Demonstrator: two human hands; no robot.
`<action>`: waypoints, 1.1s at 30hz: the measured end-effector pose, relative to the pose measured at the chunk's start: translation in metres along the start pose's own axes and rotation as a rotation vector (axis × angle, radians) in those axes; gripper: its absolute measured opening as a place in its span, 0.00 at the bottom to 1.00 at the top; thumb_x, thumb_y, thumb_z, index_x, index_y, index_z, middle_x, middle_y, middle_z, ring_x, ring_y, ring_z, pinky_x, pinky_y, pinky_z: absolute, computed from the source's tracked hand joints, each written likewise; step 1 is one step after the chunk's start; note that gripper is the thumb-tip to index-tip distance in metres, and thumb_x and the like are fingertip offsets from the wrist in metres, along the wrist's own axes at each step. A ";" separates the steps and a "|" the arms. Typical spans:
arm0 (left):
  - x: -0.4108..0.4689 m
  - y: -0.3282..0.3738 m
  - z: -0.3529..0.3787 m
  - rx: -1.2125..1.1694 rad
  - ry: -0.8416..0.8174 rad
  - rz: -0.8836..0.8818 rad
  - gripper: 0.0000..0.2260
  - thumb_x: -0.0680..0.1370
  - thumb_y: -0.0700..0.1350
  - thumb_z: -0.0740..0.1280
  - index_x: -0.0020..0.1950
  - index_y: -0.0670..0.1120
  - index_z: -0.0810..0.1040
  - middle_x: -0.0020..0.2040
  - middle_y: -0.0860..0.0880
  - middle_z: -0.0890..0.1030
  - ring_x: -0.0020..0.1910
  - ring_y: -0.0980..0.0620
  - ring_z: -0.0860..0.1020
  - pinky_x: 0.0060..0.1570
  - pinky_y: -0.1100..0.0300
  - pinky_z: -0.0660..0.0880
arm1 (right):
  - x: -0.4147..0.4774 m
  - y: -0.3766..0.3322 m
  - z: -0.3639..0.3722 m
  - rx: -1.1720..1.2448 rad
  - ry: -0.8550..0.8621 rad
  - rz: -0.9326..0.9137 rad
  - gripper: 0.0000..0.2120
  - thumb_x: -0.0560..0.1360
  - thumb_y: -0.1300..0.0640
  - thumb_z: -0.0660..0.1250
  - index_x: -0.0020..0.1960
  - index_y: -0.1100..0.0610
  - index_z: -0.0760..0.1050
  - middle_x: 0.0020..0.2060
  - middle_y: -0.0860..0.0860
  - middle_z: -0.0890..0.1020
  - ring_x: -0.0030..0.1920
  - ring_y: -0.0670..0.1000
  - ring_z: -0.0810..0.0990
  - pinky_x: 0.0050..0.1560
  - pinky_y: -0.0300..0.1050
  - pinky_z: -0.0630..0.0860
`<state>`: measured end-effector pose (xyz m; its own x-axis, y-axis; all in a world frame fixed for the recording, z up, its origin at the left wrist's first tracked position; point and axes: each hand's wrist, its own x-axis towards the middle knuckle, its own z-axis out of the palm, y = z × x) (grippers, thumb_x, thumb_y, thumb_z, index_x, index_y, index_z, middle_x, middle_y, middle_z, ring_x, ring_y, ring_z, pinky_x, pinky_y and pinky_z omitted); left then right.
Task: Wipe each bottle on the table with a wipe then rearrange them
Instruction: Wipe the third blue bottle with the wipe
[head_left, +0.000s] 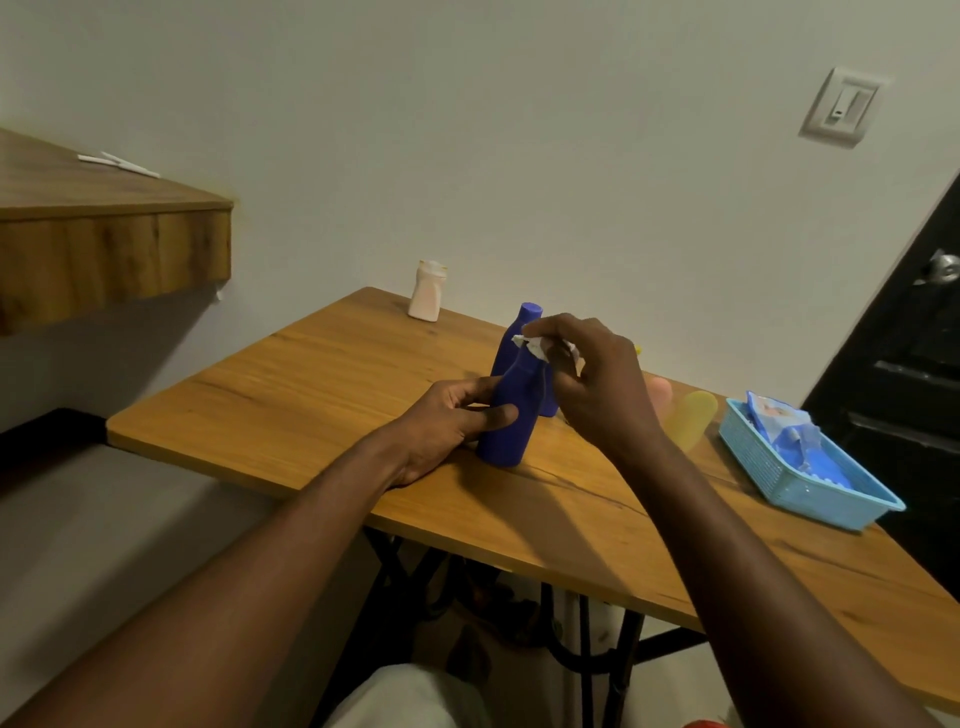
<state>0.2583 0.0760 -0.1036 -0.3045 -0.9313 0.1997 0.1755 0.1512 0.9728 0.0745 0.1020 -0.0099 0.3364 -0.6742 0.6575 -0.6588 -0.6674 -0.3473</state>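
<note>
While the left hand (447, 421) is wrapping its grip round the body of the near blue bottle (506, 431), which is standing upright on the desk (311, 374) towards its front edge, the right hand (597, 384) is pinching a crumpled white wipe (530, 345) in its grip and holding it at that bottle's neck and cap. Judging by this, the wiping is under way on this one bottle, and nothing here is telling which of the others are already clean. A second blue bottle (522, 325) is standing just behind the held one, a whitish bottle (427, 293) is sitting well apart at the far edge by the wall, and a yellow bottle (688, 415) and a pinkish one (660, 389) are showing toward the right (both blurred, the pinkish one half hidden by the right hand). A blue basket (810, 493) holding a pack of wipes (784, 426) is sitting at the right end. The bottles are looking loosely scattered, so the rearranging is probably all to come.
</note>
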 end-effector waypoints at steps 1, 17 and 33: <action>0.000 0.000 0.000 0.002 0.003 0.000 0.19 0.81 0.42 0.72 0.72 0.49 0.79 0.67 0.51 0.83 0.66 0.51 0.81 0.68 0.43 0.78 | -0.003 0.001 0.002 0.033 0.046 -0.009 0.16 0.76 0.69 0.66 0.60 0.55 0.80 0.55 0.54 0.83 0.56 0.53 0.78 0.49 0.46 0.77; -0.005 0.002 0.000 0.137 0.116 0.114 0.25 0.77 0.38 0.76 0.74 0.50 0.77 0.65 0.53 0.84 0.63 0.57 0.82 0.57 0.57 0.83 | -0.062 0.031 0.055 0.341 0.097 0.386 0.15 0.78 0.60 0.71 0.63 0.51 0.76 0.55 0.43 0.82 0.53 0.41 0.81 0.50 0.40 0.81; 0.035 0.024 -0.050 0.191 0.287 0.063 0.22 0.79 0.36 0.74 0.71 0.49 0.79 0.63 0.51 0.85 0.63 0.51 0.83 0.60 0.42 0.82 | 0.005 0.019 0.089 0.180 -0.077 0.353 0.16 0.79 0.65 0.67 0.65 0.59 0.80 0.61 0.53 0.84 0.60 0.49 0.81 0.61 0.45 0.78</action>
<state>0.2989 0.0303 -0.0789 -0.0184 -0.9694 0.2450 -0.0012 0.2450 0.9695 0.1234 0.0576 -0.0731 0.1643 -0.8893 0.4267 -0.6171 -0.4302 -0.6589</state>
